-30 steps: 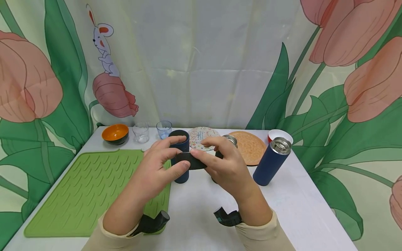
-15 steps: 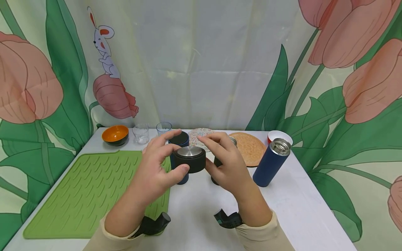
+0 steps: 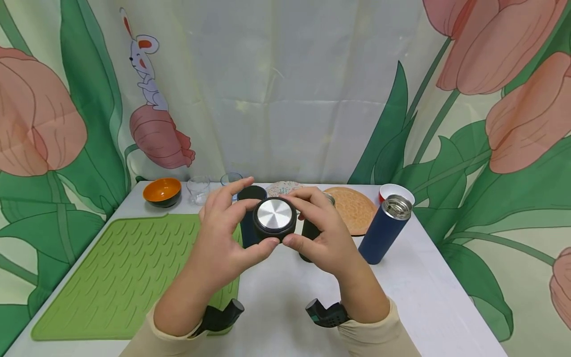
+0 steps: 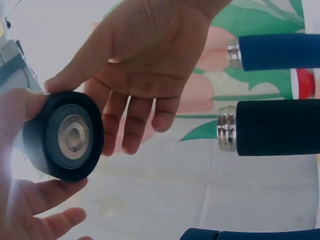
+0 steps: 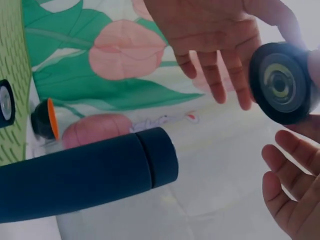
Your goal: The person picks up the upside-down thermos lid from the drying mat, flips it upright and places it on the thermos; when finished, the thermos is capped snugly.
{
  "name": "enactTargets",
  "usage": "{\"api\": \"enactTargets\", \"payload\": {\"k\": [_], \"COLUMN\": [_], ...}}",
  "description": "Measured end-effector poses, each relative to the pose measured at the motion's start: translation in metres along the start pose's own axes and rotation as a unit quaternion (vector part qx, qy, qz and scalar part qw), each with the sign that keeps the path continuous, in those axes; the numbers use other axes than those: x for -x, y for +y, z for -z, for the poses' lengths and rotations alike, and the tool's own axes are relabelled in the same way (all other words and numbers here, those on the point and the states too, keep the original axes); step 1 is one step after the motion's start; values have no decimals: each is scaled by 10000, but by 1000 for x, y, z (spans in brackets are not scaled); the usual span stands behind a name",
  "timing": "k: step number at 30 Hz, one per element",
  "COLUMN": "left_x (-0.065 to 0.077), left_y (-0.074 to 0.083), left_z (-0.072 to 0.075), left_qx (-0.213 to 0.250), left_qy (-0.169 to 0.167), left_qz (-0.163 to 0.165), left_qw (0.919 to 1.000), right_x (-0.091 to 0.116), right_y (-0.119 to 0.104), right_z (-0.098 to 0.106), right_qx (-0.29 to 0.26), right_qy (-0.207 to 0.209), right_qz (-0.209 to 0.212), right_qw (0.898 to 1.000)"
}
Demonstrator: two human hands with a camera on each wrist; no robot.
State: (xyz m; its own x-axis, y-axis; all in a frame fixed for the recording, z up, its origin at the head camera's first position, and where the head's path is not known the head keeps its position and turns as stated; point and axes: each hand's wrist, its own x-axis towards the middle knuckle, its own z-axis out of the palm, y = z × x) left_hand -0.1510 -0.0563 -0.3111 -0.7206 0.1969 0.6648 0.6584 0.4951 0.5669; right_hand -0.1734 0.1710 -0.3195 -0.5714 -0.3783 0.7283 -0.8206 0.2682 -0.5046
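The left hand (image 3: 223,225) and right hand (image 3: 324,230) pinched a black lid (image 3: 274,215) between them; beyond the right, partly hidden, an uncapped dark flask (image 4: 277,128) apparently stood upright.

A green mat (image 3: 120,272) lies left — orange bowl (image 3: 162,192) beyond; curtain (image 3: 312,99) behind.

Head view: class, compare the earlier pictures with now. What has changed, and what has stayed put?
The black lid, seen edge-on a second ago, has tipped toward the viewer, showing its silver top. The right hand, fingers raised half a second ago, now pinches it too; the left hand kept hold. The open blue bottle, green mat and orange bowl stayed put.
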Motion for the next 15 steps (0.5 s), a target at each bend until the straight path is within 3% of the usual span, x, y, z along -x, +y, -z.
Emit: {"api": "enactTargets", "payload": {"k": [8, 15], "left_x": [-1, 0], "left_y": [-1, -5], "left_z": [-2, -6], "left_qx": [-92, 53], "left_qy": [-190, -45], "left_qz": [-3, -433], "left_qw": [9998, 9990], "right_x": [-1, -2], "right_y": [1, 0], "right_z": [3, 5], "right_qx": [-44, -262], "right_qy": [-46, -104], "right_qz": [170, 517], "right_qw": [9998, 9983]}}
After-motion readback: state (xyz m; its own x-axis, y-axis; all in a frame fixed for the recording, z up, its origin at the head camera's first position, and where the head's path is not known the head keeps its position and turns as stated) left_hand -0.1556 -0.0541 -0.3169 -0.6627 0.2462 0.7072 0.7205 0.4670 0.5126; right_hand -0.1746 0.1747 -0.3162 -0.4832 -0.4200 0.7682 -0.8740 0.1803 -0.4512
